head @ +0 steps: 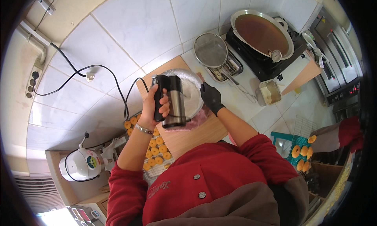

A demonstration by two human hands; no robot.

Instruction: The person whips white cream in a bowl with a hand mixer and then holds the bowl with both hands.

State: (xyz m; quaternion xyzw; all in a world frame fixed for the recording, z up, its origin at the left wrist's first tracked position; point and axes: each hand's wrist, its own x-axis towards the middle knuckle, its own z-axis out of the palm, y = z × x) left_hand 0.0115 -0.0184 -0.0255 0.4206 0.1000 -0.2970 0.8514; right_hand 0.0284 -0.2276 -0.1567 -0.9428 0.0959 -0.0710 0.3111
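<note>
My bare left hand (156,106) is wrapped around the handle of a black and steel electric hand mixer (174,108). The mixer is over a round metal bowl (198,76) of pale, creamy mixture (192,93); its body hides the beaters and part of the bowl. In a black glove, my right hand (212,97) grips the bowl's right rim. Beneath the bowl lies a pink cloth (193,123), on a light wooden board (188,142). The mixer's black cord (113,75) runs left along the tiled wall.
Ring doughnuts (159,149) sit on a wire rack at left, near a white stand mixer (81,164). At upper right, a wide pan (262,34) of brown oil with a thermometer stands on a stove. A round strainer (210,50) lies nearby. Another person's arm (330,137) is at far right.
</note>
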